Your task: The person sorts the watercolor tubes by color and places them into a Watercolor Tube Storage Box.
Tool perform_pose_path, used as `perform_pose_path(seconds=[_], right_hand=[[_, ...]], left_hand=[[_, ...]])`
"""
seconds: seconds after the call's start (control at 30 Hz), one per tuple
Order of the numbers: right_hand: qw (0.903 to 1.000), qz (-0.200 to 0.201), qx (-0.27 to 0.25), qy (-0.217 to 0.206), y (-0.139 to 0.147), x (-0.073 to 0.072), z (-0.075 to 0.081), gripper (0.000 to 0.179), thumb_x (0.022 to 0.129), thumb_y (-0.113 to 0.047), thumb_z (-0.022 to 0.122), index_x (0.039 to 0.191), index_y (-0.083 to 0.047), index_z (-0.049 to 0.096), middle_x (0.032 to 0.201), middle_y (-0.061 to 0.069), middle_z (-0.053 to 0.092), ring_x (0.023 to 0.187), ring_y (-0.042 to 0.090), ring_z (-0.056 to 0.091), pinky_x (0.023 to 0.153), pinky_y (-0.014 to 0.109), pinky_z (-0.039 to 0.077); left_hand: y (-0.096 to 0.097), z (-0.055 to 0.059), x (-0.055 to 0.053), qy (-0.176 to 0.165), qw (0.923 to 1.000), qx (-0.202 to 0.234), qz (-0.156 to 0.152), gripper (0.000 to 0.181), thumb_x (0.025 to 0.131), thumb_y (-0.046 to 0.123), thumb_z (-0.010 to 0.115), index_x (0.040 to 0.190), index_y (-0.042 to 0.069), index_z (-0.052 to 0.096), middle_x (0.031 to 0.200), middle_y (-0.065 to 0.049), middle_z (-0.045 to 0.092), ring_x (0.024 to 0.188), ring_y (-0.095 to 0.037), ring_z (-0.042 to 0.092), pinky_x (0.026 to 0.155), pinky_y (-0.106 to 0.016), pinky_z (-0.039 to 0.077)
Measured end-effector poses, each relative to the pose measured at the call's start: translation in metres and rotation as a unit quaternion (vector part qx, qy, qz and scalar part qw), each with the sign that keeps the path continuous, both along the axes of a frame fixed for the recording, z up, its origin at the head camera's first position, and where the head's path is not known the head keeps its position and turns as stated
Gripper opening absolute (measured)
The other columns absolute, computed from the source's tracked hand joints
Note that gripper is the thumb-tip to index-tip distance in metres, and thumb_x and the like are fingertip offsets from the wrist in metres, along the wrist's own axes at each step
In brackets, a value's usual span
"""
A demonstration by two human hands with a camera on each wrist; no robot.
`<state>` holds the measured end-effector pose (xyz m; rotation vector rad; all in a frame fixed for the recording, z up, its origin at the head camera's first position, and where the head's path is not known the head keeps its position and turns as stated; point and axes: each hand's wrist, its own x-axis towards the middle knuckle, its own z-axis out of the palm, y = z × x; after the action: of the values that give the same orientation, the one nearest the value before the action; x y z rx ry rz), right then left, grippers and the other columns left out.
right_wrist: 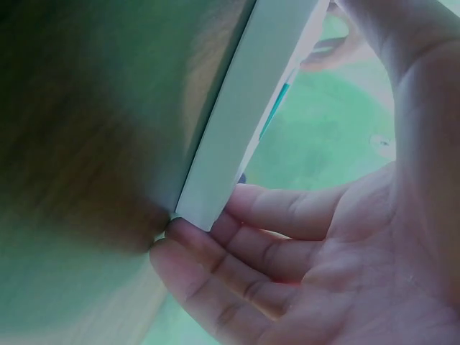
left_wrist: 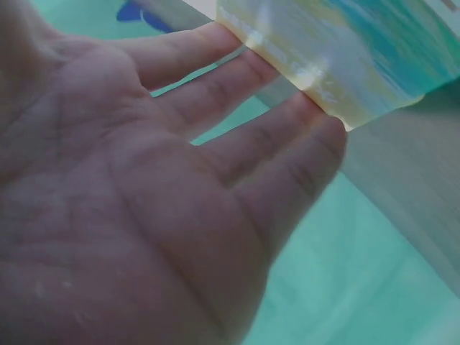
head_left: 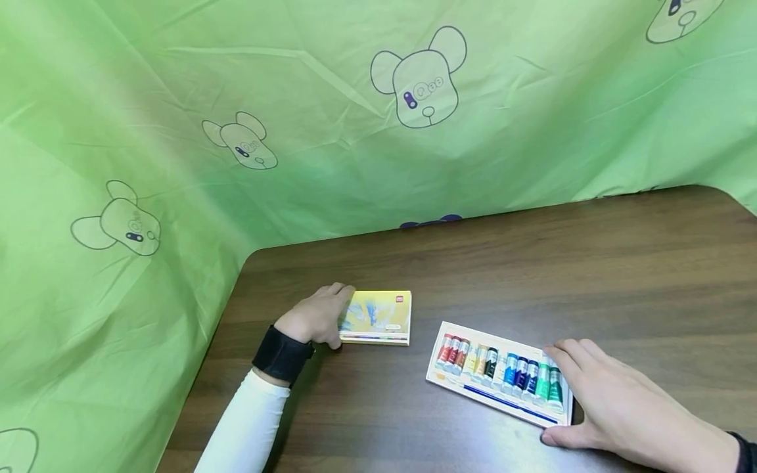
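My left hand (head_left: 316,315) grips the left end of a flat yellow box (head_left: 381,315) with a painted-looking cover, thumb at the front and fingers at the back. The left wrist view has its fingertips against the box's edge. To the right, a white tray (head_left: 485,338) holds a row of paint tubes (head_left: 510,371) in reds, yellows, black, blues and greens. A blue-handled paintbrush (head_left: 508,403) lies along its near side. My right hand (head_left: 615,401) holds the tray's right end between thumb and fingers; the right wrist view shows bent fingers at the tray's white side (right_wrist: 237,122).
Both things lie on a dark wood-grain table (head_left: 367,407), with a gap between them. A green curtain (head_left: 331,131) with bear-head outlines hangs behind and to the left of the table.
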<state>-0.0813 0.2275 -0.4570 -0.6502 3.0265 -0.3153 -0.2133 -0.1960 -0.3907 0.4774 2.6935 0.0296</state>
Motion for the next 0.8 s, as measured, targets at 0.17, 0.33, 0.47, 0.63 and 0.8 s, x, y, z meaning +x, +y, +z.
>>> perform_pose_path(seconds=[0.17,0.33,0.47,0.63,0.8], right_hand=[[1.0000,0.001,-0.006,0.003,0.000,-0.001,-0.001,0.124,0.057,-0.100,0.065,0.135,-0.003,0.061,0.128,0.008,0.063,0.114,0.025,0.059,0.090,0.052,0.058],[0.9999,-0.003,-0.010,-0.004,0.003,-0.003,-0.002,0.124,0.057,-0.098,0.068,0.135,-0.002,0.061,0.128,0.010,0.063,0.114,0.026,0.059,0.092,0.054,0.057],[0.9998,-0.008,-0.016,0.003,0.005,-0.004,-0.003,0.123,0.057,-0.096,0.070,0.135,-0.002,0.061,0.128,0.012,0.063,0.113,0.027,0.059,0.092,0.054,0.057],[0.9993,-0.006,-0.027,0.025,0.006,-0.003,-0.004,0.120,0.057,-0.093,0.074,0.135,-0.003,0.061,0.126,0.010,0.063,0.112,0.026,0.060,0.089,0.053,0.057],[0.9987,-0.003,-0.033,0.039,0.006,-0.002,-0.004,0.117,0.057,-0.092,0.076,0.133,-0.004,0.062,0.124,0.009,0.064,0.111,0.025,0.060,0.089,0.052,0.057]], left_hand=[[0.012,-0.002,-0.005,-0.007,0.9991,0.003,-0.042,0.102,0.063,0.003,0.095,0.151,0.006,0.044,0.151,-0.013,0.050,0.143,-0.038,0.047,0.112,-0.046,0.047],[0.018,-0.005,-0.005,-0.029,0.9986,0.013,-0.043,0.114,0.062,0.000,0.095,0.161,0.015,0.039,0.157,-0.008,0.045,0.146,-0.032,0.042,0.107,-0.043,0.049],[0.021,-0.005,-0.004,-0.031,0.9983,0.006,-0.049,0.116,0.062,0.001,0.096,0.161,0.020,0.039,0.160,-0.005,0.043,0.148,-0.029,0.040,0.105,-0.042,0.050],[0.025,-0.003,-0.002,-0.029,0.9976,0.002,-0.064,0.113,0.062,0.002,0.097,0.159,0.021,0.041,0.156,-0.005,0.045,0.145,-0.029,0.043,0.103,-0.042,0.051],[0.030,-0.001,-0.001,-0.029,0.9971,-0.006,-0.070,0.112,0.062,0.004,0.097,0.158,0.021,0.042,0.154,-0.004,0.047,0.142,-0.028,0.045,0.100,-0.042,0.052]])
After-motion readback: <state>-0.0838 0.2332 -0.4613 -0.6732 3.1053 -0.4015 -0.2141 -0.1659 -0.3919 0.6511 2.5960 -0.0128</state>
